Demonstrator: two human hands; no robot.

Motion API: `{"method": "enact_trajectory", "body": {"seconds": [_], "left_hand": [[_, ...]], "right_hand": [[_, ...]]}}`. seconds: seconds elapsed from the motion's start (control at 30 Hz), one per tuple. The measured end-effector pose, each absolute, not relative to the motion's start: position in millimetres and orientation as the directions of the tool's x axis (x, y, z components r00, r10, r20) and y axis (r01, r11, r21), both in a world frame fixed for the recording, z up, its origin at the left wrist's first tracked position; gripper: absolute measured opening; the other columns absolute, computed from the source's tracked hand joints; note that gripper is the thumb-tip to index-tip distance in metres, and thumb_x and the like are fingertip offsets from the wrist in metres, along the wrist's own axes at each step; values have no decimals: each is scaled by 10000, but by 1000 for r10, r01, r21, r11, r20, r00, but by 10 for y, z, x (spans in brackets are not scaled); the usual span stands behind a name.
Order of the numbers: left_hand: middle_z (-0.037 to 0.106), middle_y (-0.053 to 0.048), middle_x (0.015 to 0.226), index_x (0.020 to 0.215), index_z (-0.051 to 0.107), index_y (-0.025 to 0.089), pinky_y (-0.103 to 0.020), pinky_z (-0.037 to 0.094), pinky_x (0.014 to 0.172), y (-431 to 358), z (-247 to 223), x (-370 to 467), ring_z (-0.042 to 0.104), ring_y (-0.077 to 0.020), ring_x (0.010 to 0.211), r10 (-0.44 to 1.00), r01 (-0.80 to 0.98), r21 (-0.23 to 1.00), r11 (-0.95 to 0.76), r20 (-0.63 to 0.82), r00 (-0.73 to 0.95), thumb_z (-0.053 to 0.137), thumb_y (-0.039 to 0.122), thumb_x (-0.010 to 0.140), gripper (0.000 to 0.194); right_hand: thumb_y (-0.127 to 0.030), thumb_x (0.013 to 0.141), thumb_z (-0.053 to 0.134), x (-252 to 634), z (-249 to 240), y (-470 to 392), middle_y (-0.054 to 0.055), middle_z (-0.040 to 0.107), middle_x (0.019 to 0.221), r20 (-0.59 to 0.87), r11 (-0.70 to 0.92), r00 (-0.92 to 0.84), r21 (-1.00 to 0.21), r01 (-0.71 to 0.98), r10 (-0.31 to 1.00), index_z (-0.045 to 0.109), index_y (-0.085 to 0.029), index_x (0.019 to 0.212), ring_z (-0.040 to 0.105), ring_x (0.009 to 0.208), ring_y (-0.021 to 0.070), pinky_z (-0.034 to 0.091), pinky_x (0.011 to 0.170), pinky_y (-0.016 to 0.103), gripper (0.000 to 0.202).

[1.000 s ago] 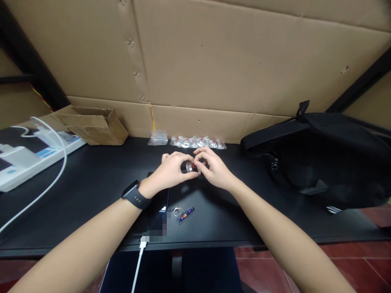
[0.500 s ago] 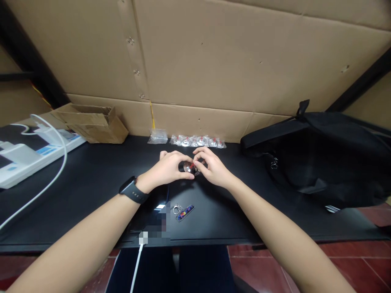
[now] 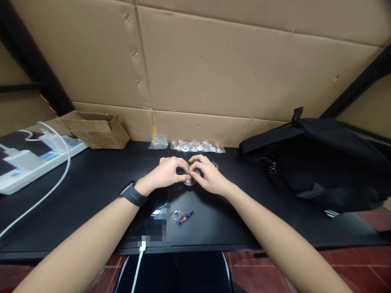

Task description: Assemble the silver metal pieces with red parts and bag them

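Observation:
A small shiny metallic disc with a bit of red is at the middle of the black table, mostly covered by my fingers. My left hand pinches it from the left, with a dark watch on the wrist. From the right, the fingertips of my right hand close on its red part and meet my left fingertips. Behind my right hand a ring-like tan thing shows in part. A colourful keychain lies in front of my hands.
Several packaged shiny pieces and a clear bag line the cardboard wall. An open cardboard box, power strip and cabled phone are leftward; a black bag is right.
The shiny disc has been tilted down toward the table, and both hands have closed in around it. A ring-like tan thing now shows behind my right hand. The view has shifted slightly upward.

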State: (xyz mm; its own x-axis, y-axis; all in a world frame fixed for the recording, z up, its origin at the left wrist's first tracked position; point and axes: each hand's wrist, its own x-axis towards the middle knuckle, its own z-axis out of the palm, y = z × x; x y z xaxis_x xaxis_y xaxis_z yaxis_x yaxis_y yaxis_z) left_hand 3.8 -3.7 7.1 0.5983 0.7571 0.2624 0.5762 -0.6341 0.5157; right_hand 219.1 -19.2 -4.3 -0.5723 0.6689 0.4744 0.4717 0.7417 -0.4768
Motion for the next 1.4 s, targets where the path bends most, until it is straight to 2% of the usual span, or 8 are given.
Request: {"method": "enact_trajectory", "body": {"seconds": [0.23,0.37,0.47,0.6,0.8,1.0,1.17,1.4], "left_hand": [[751,15,1051,807,788,302,-373,340,923,-3,17,34,650,-238,1032,775,614,487,-621,264,574,740,372,824,87],[758,1,955,856,784,310,-405,274,924,-1,26,-5,634,-250,1003,797,680,417,-602,278,535,721,392,842,105],[769,-5,896,856,778,301,-411,261,923,8,55,-35,645,-248,954,812,703,408,-583,290,505,684,406,868,142],[782,5,898,865,769,301,-412,276,939,12,108,-50,677,-251,932,849,730,434,-527,302,433,656,392,882,146],[788,8,934,890,765,304,-402,374,936,32,121,-68,706,-256,952,887,726,510,-461,305,348,648,396,875,150],[783,-47,942,898,738,221,-360,514,870,118,28,12,726,-243,907,908,457,792,-404,289,303,673,459,858,250],[781,-83,954,912,713,187,-361,556,892,102,-22,116,740,-248,927,889,234,891,-389,296,350,701,468,848,288],[780,-80,960,905,715,195,-373,558,902,117,-82,123,742,-254,947,893,259,881,-395,302,335,700,422,853,234]], "right_hand": [[-217,950,604,2214,-30,-160,82,602,1172,482,744,-567,-447,498,669,622,-208,949,567,1076,211,456,972,385,20],[-258,934,632,2260,-31,-134,69,654,1033,419,683,-552,-300,666,721,644,-214,1085,587,944,214,451,853,363,159],[-278,921,660,2265,-73,-120,59,680,952,341,653,-576,-184,735,743,697,-224,1009,603,877,210,423,789,344,109],[-197,894,678,2260,-113,-91,36,714,906,322,633,-563,-180,753,762,728,-237,914,639,844,194,410,758,318,68],[-188,898,656,2267,-56,-62,25,737,875,417,607,-443,-487,628,793,749,-225,891,641,748,158,465,724,288,100],[-373,873,700,2174,-64,-58,64,748,930,431,459,-168,-867,194,886,724,-190,895,718,786,194,567,739,315,185],[-447,802,770,2107,-90,-89,70,737,953,291,297,-114,-954,43,950,714,-190,931,732,827,210,599,689,312,293],[-432,773,813,2105,-47,-156,80,665,1207,134,110,-241,-988,-111,961,647,-196,953,760,820,190,629,637,290,340]]}}
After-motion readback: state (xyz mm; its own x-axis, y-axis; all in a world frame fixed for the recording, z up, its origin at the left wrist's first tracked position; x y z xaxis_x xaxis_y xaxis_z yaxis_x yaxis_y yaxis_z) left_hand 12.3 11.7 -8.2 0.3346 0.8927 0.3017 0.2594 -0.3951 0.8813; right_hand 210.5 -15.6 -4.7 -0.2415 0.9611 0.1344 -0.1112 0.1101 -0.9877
